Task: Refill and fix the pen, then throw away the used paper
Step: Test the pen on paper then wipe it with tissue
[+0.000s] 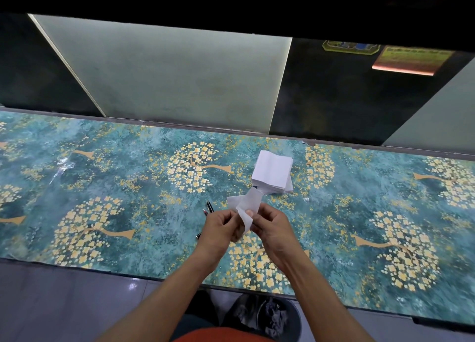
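Head view: both hands pinch 1 tissue (245,204) above the counter (102,166); left hand (220,226) and right hand (270,226) each hold a grip on it, probably wiping; pen parts (208,209) lie at 10 o'clock; bin (276,316) waits at 6 o'clock.

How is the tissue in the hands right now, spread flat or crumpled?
Neither quite: the tissue is loosely folded and twisted, pinched between the left hand and right hand, its upper part fanning out above the fingers.

A tissue stack (273,173) lies on the table (102,161) behind pen parts (208,208); a bin (270,316) stands below the near edge.
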